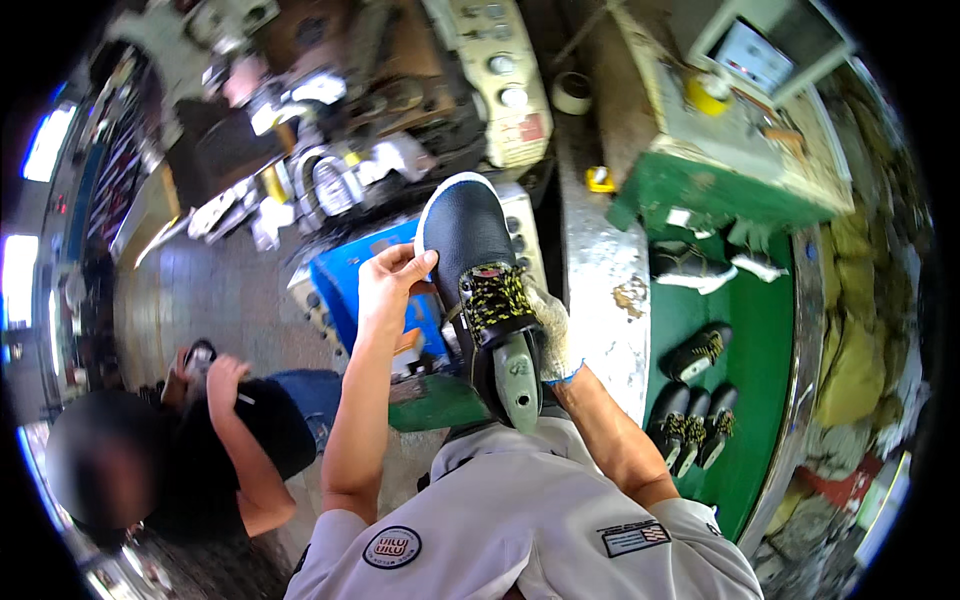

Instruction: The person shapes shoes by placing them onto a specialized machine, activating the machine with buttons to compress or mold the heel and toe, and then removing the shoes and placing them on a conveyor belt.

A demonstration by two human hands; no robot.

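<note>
A black shoe (pixel 464 228) with a white sole edge and yellow-flecked black laces is held up in front of my chest, toe pointing away. A grey-green shoe last (pixel 517 382) sticks out of its opening toward me. My left hand (pixel 388 283), bare, pinches the shoe's left edge near the toe, thumb on top. On the right side, my right hand (pixel 550 328) in a pale knit glove with a blue cuff grips the shoe by its laced part; its fingers are partly hidden behind the shoe.
Ahead stands a machine with a cream control panel (pixel 516 95), above a blue panel (pixel 375 270). At right, several black shoes (pixel 697 350) lie on a green surface (pixel 765 400) beside a worn metal ledge (pixel 610 300). Another person (pixel 250 450) sits at lower left, holding something dark.
</note>
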